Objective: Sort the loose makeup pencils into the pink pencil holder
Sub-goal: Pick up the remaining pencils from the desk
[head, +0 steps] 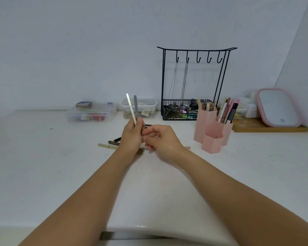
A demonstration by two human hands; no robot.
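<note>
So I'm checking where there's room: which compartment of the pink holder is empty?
The short front compartment looks empty; the two taller ones behind it hold pencils.

A white pencil (131,108) and a grey pencil (135,107) stand side by side in the left hand (132,137). On the white table (43,157) lie a beige pencil (108,146) and a dark brown pencil (114,142). To the right, the pencil holder (212,132) is pale pink, plain and unpatterned, filled with pink, cream, brown and black pencils. Farther back stands a black wire rack (196,82) hung with silver chains. At far right, a mirror (278,107) has a pink frame and rests on a brown wooden board (247,127). The wall is plain pale blue-grey.
</note>
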